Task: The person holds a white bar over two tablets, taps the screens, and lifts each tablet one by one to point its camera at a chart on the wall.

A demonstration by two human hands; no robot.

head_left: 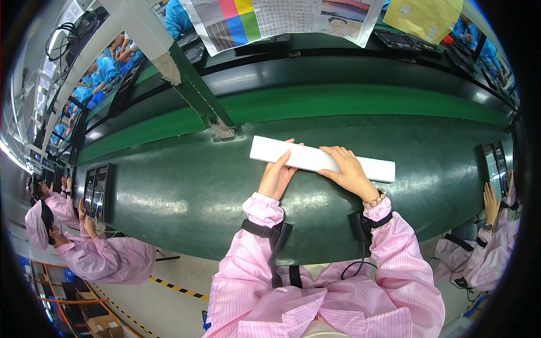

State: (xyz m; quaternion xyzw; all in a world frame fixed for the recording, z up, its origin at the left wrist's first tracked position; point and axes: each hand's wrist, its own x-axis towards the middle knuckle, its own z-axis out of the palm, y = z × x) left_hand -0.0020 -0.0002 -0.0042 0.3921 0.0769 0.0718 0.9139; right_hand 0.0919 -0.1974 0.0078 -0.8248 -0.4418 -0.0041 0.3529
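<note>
A long white box-shaped bar (270,149) is held across in front of me over the green bench, its right end tilted a little nearer to me. My left hand (278,172) is closed on it left of the middle, thumb on the near face and fingers reaching behind and under. Right of the middle, my right hand (345,170) wraps over the top with the thumb on the near face. What the bar is, or whether it contains anything, I cannot make out. Both wrists wear black straps with small dark devices.
The green bench (163,186) curves around me, with a green post (197,84) rising behind it. Printed sheets (282,22) hang at the back. Co-workers in pink sit left (107,253) and right (484,253), near dark trays (97,191). People in blue work beyond.
</note>
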